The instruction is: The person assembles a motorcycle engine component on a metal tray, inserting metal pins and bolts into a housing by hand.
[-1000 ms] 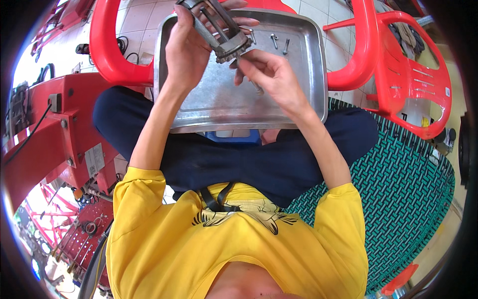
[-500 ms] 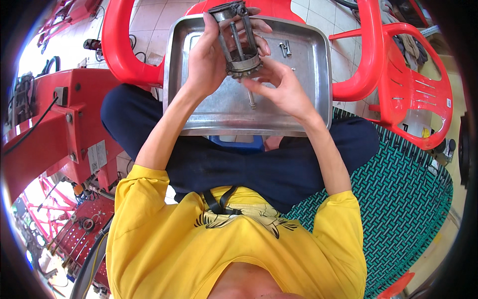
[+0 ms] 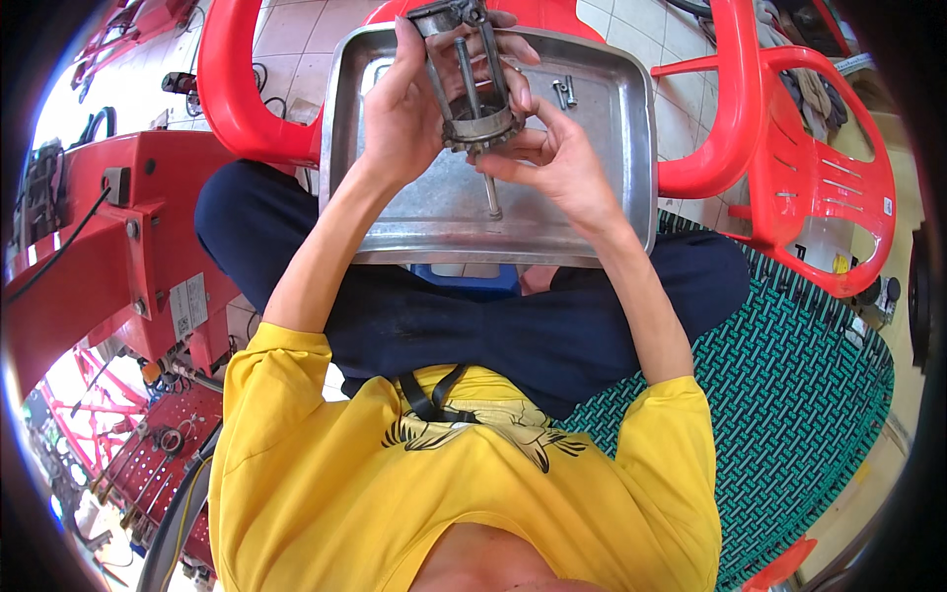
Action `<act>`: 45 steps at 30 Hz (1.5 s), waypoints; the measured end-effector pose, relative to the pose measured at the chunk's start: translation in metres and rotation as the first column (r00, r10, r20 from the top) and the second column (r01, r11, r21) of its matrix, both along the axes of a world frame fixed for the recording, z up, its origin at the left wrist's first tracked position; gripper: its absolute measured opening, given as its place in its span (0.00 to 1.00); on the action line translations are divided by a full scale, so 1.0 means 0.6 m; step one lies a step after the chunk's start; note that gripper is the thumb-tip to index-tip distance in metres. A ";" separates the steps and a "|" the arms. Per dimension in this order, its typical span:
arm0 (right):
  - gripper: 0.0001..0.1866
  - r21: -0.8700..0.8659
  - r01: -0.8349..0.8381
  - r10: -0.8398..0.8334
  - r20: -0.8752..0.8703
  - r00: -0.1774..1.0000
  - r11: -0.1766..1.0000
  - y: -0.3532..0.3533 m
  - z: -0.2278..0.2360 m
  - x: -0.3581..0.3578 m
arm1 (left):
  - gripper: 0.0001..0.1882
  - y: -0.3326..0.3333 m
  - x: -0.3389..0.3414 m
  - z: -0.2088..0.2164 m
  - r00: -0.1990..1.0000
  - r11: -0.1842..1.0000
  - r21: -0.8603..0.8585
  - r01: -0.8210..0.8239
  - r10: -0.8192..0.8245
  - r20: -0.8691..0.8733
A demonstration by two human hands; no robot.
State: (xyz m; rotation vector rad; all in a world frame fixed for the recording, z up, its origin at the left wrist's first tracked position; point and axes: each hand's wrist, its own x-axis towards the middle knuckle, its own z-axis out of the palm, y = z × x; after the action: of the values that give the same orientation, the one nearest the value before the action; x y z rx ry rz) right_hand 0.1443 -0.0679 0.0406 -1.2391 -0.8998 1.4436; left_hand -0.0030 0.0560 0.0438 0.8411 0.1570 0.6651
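Note:
Over a shallow metal tray [image 3: 424,237] I hold up a dark, cage-like metal machine part [image 3: 481,130], with a top plate, upright rods and a toothed ring at its lower end. My left hand [image 3: 402,123] grips it from the left and behind, fingers showing past the rods. My right hand [image 3: 560,163] is closed at the right of the lower ring, thumb and fingers against its rim. A long bolt [image 3: 493,197] projects below the ring, its head downward. Two small bolts [image 3: 564,93] lie in the tray, right of the part.
The tray rests on a red plastic chair [image 3: 712,168] in front of my crossed legs. Another red chair [image 3: 824,178] stands to the right. Red machinery [image 3: 158,237] is close on my left. A green and black woven seat [image 3: 779,405] spreads at my right.
The metal part has shifted slightly left and down, and the bolt below it sits a little lower. Both hands keep their hold.

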 end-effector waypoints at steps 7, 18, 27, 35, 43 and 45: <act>0.27 0.006 -0.004 0.004 0.023 1.000 1.000 -0.001 0.017 -0.001 | 0.48 -0.007 0.004 -0.005 1.000 0.998 0.066 0.008 -0.008 -0.008; 0.35 -0.008 0.066 -0.066 -0.112 0.991 0.998 0.005 0.025 0.014 | 0.47 0.000 0.006 -0.007 0.988 0.953 0.272 -0.132 0.148 -0.037; 0.31 0.316 0.189 -0.345 0.571 0.745 0.930 -0.005 0.006 0.036 | 0.46 -0.009 0.008 0.012 0.965 0.894 0.412 -0.174 0.238 -0.111; 0.27 0.111 -0.167 0.119 0.350 0.929 0.980 -0.014 0.044 0.065 | 0.42 0.004 -0.005 0.004 0.975 0.984 0.063 -0.167 0.155 0.159; 0.15 0.330 0.101 -0.262 0.489 0.832 0.938 -0.012 0.030 0.050 | 0.54 0.016 -0.010 -0.016 0.995 0.954 0.283 -0.099 0.095 0.026; 0.12 0.275 0.060 -0.183 0.448 0.875 0.960 -0.010 0.031 0.062 | 0.54 0.017 -0.011 -0.017 0.996 0.952 0.293 -0.093 0.091 0.018</act>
State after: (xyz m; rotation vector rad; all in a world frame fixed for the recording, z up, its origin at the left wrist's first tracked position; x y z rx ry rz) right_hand 0.1817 -0.0740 0.0591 -1.4474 -1.2627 0.8980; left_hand -0.0093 0.0662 0.0337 1.1231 0.0943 0.7899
